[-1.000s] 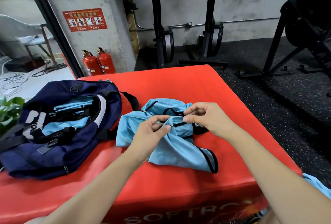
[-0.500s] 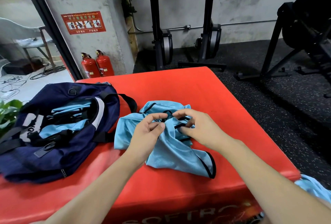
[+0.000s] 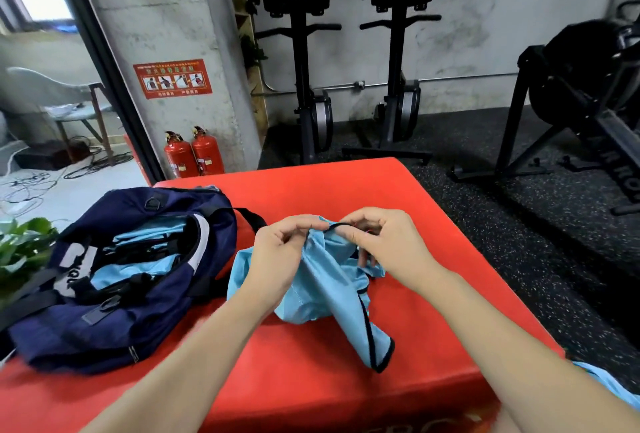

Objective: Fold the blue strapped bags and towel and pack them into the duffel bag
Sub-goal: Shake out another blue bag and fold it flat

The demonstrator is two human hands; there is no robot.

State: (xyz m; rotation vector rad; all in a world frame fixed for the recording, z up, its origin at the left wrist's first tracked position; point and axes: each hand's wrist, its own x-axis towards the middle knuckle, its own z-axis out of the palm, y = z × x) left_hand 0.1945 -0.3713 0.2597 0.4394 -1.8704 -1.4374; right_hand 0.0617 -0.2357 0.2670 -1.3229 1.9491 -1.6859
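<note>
A light blue strapped bag (image 3: pixel 329 290) with black trim hangs crumpled over the red padded box (image 3: pixel 346 190), its lower corner drooping toward me. My left hand (image 3: pixel 277 259) pinches the bag's top edge on the left. My right hand (image 3: pixel 384 245) pinches the black-trimmed edge on the right, with the fabric stretched between the two. The navy duffel bag (image 3: pixel 114 294) lies open at the left of the box, and several light blue folded pieces with black straps (image 3: pixel 138 259) sit inside it.
More light blue fabric (image 3: pixel 609 384) hangs off the box's near right corner. A green plant (image 3: pixel 20 252) stands left of the duffel. Two red fire extinguishers (image 3: pixel 194 155) and black gym machines (image 3: pixel 398 51) stand behind on the dark speckled floor.
Both hands have lifted the blue bag's top edge up off the box and pulled it taut between them; the bag now hangs bunched instead of lying spread.
</note>
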